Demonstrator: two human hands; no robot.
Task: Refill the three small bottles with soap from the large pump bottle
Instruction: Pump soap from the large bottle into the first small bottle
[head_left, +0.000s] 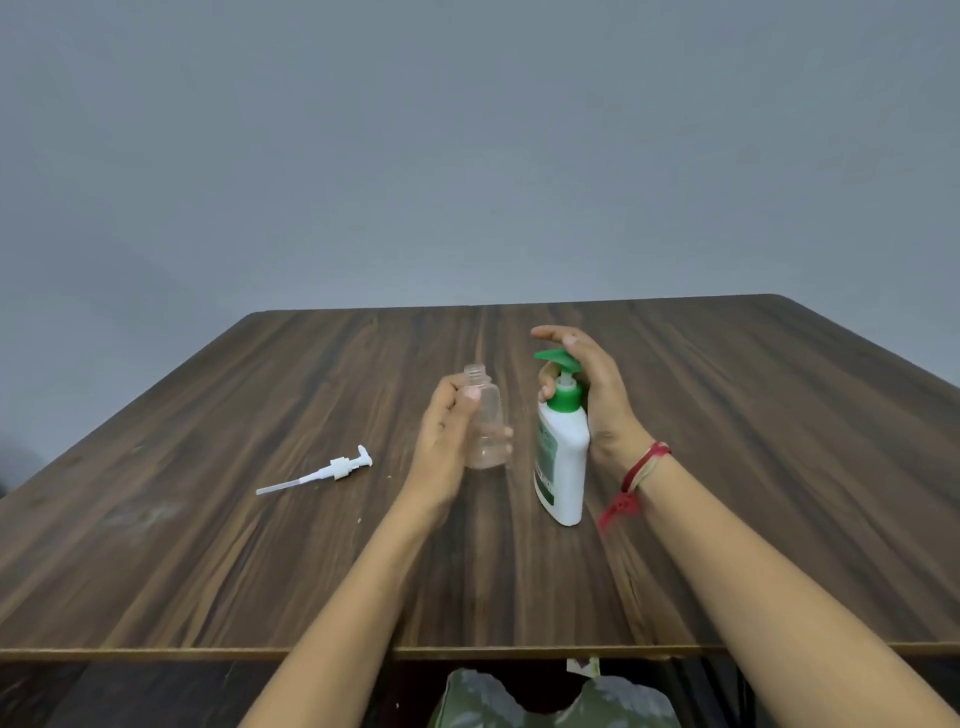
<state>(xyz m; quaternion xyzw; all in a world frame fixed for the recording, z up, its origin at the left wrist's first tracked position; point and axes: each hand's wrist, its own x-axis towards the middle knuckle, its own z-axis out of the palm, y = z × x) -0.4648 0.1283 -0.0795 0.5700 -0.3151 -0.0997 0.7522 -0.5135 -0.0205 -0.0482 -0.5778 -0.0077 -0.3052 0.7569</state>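
Table (727, 467): left hand (444, 436) grips empty small bottle (485, 431).

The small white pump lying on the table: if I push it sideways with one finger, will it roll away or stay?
The small white pump would probably roll only a little: its collar is round, but the bent spout sticks out and should stop it. It looks light, thin plastic, so it may skid. The long tube likely flexes.
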